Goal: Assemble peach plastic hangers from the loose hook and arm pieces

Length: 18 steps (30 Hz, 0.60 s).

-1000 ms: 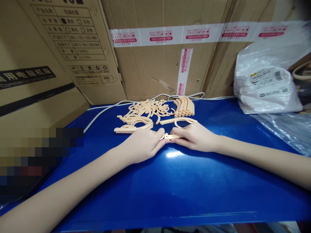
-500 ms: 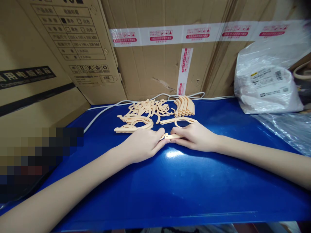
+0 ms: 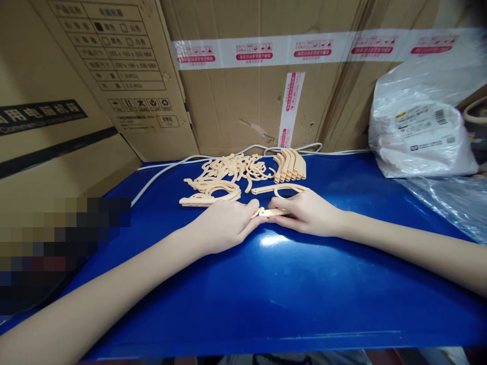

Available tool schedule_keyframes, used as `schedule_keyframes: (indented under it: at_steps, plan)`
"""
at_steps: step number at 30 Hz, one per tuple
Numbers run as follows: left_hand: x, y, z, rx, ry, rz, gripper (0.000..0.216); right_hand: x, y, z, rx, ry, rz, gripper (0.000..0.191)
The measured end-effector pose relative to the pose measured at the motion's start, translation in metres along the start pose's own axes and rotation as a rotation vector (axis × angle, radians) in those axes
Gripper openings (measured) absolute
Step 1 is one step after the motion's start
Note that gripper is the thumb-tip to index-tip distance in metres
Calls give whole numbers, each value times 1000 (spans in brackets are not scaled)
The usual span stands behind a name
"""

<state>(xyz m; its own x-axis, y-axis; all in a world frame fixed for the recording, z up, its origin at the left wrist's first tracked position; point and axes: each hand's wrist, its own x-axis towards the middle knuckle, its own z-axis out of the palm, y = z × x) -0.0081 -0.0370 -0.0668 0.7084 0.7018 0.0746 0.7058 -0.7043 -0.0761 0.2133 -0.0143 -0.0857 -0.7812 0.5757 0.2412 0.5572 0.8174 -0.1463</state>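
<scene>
My left hand (image 3: 226, 225) is closed in a pinch on a cream plastic hanger hook (image 3: 256, 213), most of which its fingers hide. Facing it, my right hand (image 3: 308, 213) grips a cream plastic hanger arm (image 3: 272, 213), whose holed end meets the hook between the two hands. Just behind my right hand lies a loose hanger arm (image 3: 266, 189) with a curved piece. Beyond my left hand rest several folded hanger pieces (image 3: 194, 201). A tangled pile of hooks (image 3: 236, 167) and a neat stack of curved hanger arms (image 3: 289, 166) sit farther back.
The pieces lie on a blue tabletop (image 3: 266, 299). Cardboard boxes (image 3: 236, 101) stand along the back and left. A white cable (image 3: 160, 177) runs along the rear edge. At the right are a white plastic bag (image 3: 422, 132) and clear plastic wrap (image 3: 449, 203).
The view has shifted very slightly. Both hands keep the same grip, with hook and hanger arm still meeting between them.
</scene>
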Motion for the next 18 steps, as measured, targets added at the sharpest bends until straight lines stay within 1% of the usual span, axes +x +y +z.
schedule_keyframes:
  at_steps: [8, 14, 18]
  plan:
    - [-1, 2, -1, -35, -27, -11, 40, 1, -3, -2, 53, 39, -14, 34]
    - [-1, 0, -1, -85, -10, -21, 42, -1, -2, -3, 32, 46, -55, 39]
    - [0, -2, -3, -79, -29, -26, 41, -2, -2, -3, 4, 27, -28, 39]
